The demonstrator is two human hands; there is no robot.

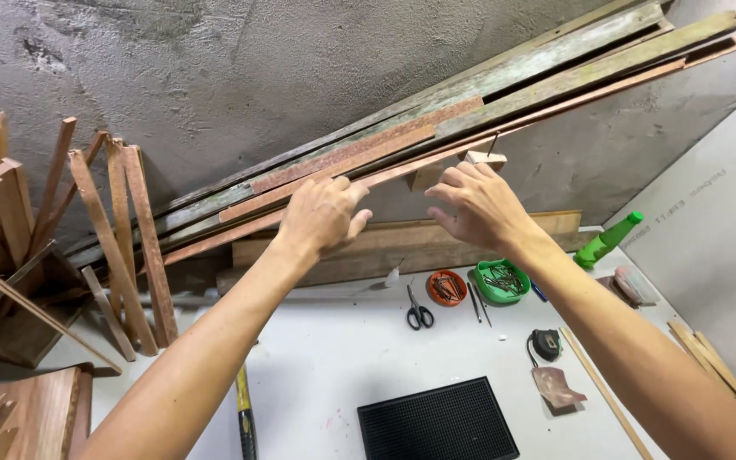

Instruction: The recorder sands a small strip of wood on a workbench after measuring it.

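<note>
Both my arms reach up toward a stack of long weathered wooden slats [470,94] leaning slantwise against the rough grey wall. My left hand [321,215] rests on a thin reddish strip [359,166] in that stack, fingers curled over it. My right hand [479,204] is raised beside it, fingertips touching a small pale wooden block [485,158] at the strip's edge. A thin dark nail or wire sticks up from the block. Whether either hand truly grips is unclear.
On the white table lie scissors [419,313], an orange bowl [447,287] and a green bowl [502,281] of nails, a tape measure [545,343], a black ribbed mat [436,422] and a green bottle [608,240]. Short wooden pieces [121,238] lean at the left.
</note>
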